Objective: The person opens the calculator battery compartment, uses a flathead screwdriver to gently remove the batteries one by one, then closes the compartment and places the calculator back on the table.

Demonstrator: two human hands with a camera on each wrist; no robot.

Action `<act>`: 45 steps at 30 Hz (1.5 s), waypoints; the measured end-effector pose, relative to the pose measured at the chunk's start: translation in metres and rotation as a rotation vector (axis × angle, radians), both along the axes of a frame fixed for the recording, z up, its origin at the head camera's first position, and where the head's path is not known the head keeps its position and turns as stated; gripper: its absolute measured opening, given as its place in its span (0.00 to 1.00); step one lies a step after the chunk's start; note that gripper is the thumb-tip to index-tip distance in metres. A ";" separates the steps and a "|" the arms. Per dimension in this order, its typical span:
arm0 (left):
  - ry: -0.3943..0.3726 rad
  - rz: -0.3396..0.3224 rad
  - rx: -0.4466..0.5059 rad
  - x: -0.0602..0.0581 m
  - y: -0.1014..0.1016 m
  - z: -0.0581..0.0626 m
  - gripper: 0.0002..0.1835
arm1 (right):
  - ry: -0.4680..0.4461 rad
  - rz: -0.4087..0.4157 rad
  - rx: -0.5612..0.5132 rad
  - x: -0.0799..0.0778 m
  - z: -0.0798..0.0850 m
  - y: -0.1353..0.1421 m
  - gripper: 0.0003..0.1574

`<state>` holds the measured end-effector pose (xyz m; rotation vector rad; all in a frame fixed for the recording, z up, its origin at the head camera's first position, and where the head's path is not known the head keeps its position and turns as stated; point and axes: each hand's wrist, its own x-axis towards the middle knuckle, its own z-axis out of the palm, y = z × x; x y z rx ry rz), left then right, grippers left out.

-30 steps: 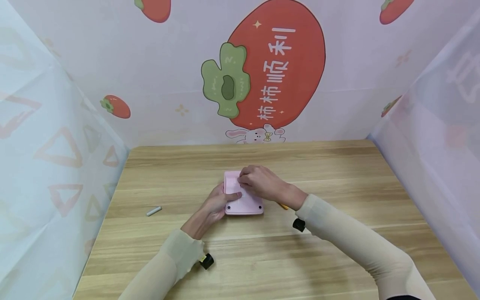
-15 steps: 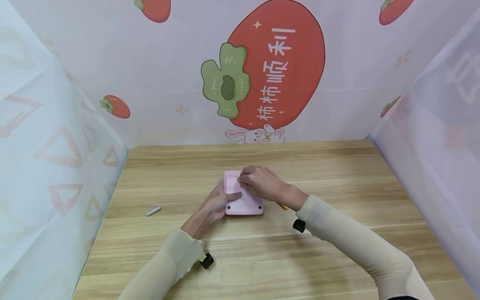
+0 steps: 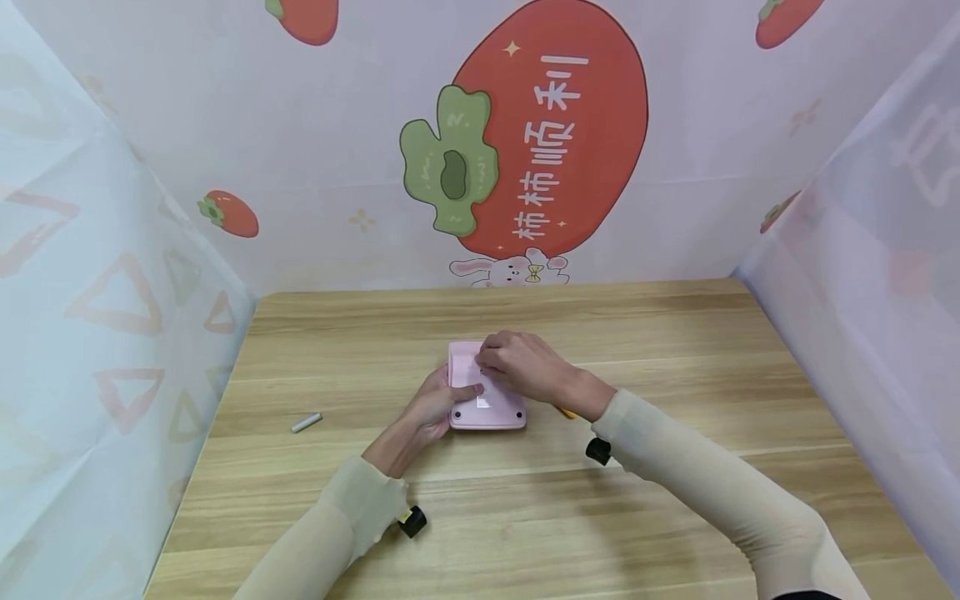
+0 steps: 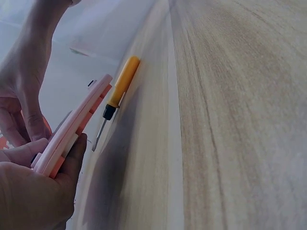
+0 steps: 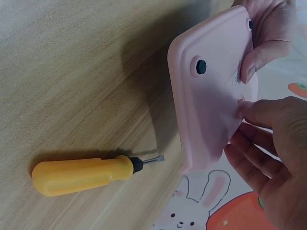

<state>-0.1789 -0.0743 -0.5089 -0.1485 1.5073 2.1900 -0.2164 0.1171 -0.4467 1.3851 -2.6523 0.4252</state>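
Observation:
A pink calculator is held back side up, with black round feet showing; some of its keys show from the side in the left wrist view. My left hand grips its left edge, thumb across the back and fingers underneath. My right hand is at the upper right of the back. In the right wrist view, its thumb tip presses beside a small notch in the back, the other fingers bent at the edge. The calculator is tilted above the table in the left wrist view.
A screwdriver with a yellow handle lies on the wooden table, partly hidden by the right forearm in the head view. A small silvery cylinder, like a battery, lies at the left. A printed cloth stands behind the table.
Both hands and the calculator stay nearly in place. A bright white patch now shows on the calculator's back, just below the left thumb.

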 end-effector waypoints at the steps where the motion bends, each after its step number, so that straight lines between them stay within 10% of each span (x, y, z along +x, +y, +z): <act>1: -0.001 0.001 -0.003 0.000 0.000 0.000 0.34 | 0.001 -0.001 0.002 0.000 0.000 0.000 0.08; 45: -0.020 0.057 -0.110 -0.001 -0.008 -0.006 0.32 | 0.004 -0.299 0.069 0.002 -0.006 0.074 0.20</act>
